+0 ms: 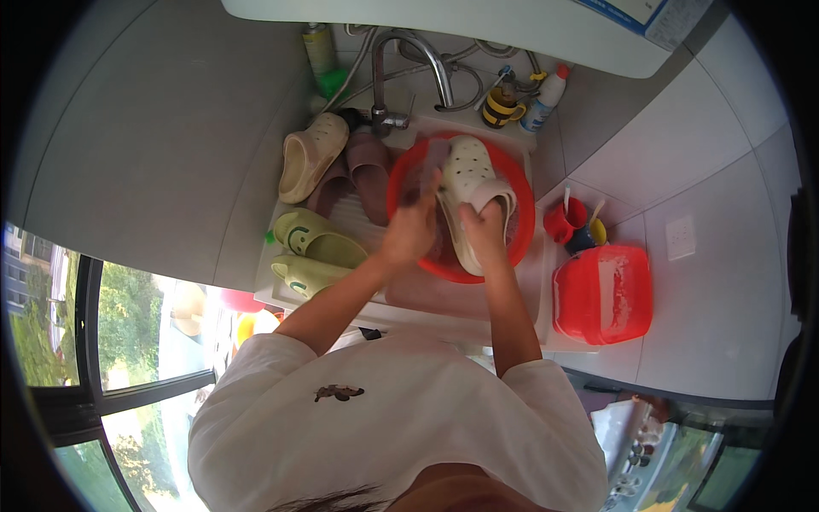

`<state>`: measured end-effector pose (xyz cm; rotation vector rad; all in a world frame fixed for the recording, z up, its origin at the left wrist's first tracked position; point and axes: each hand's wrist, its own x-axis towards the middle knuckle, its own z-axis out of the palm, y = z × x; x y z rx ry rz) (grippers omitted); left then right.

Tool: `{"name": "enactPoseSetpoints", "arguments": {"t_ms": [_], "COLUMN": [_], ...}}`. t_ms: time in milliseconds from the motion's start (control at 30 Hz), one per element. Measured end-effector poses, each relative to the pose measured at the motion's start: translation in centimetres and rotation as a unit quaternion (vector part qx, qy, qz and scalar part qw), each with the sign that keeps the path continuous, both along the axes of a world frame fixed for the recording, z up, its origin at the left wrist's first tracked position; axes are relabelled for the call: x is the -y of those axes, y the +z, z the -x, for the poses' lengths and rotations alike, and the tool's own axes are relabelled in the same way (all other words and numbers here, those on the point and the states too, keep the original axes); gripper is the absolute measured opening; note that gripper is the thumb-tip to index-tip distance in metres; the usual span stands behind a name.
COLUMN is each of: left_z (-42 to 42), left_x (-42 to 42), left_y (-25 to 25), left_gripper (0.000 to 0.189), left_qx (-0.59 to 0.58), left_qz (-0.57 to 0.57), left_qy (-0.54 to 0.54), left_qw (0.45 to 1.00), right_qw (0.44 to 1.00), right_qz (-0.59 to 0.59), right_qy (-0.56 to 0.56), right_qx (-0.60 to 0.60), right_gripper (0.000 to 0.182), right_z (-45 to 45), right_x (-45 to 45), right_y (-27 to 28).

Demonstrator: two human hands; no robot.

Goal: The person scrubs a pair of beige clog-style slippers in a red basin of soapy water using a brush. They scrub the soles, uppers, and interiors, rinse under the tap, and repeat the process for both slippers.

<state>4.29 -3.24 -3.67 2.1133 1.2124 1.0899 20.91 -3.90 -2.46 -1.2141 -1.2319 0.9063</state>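
My right hand (484, 232) grips a white perforated clog (472, 171) by its heel opening, with the thumb outside and the fingers inside. The clog is tilted over a red plastic basin (526, 240), its toe towards the tap. Close beside its left edge, my left hand (413, 229) holds a blurred purplish-grey scrubbing brush (436, 157); whether the brush touches the clog I cannot tell. Sudsy water shows inside the basin, which stands in a pale sink (409, 296).
Left of the basin lie a cream clog (313, 157), mauve slippers (370, 169) and green slippers (326, 246). A chrome tap (379, 77) arches behind. A striped mug (498, 110) and white bottle (545, 99) stand back right. A red container (603, 294) sits at the right, beside cups (564, 219).
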Motion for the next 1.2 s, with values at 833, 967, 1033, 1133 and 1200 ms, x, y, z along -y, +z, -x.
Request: {"name": "enactPoseSetpoints", "arguments": {"t_ms": [833,967,1033,1133,1200], "left_z": [-0.8,-1.4,-0.8,0.8,0.5], "left_x": [3.8,4.9,3.6,-2.8,-1.7], "left_y": [1.5,1.3,1.0,1.6,1.7], "left_gripper": [0.077,0.079,0.077,0.071,0.071], "left_qx": [-0.057,-0.129,-0.113,-0.011,-0.028], "left_qz": [0.018,0.072,0.076,0.011,0.045], "left_qy": [-0.013,-0.050,-0.016,0.051,0.048], "left_qw": [0.998,0.988,0.991,0.999,0.997], "right_qw": [0.926,0.896,0.916,0.938,0.956], "right_qz": [0.105,0.092,0.142,0.132,0.098], "right_qy": [-0.055,-0.091,-0.057,-0.069,-0.052], "right_qx": [-0.359,-0.425,-0.370,-0.312,-0.272], "right_gripper": [0.034,0.025,0.031,0.043,0.044], "right_z": [-4.3,-5.5,-4.5,0.3,-1.3], "right_x": [-4.3,-4.7,-2.6,0.0,-0.1], "right_y": [-2.8,-4.9,-4.2,1.7,0.8]}}
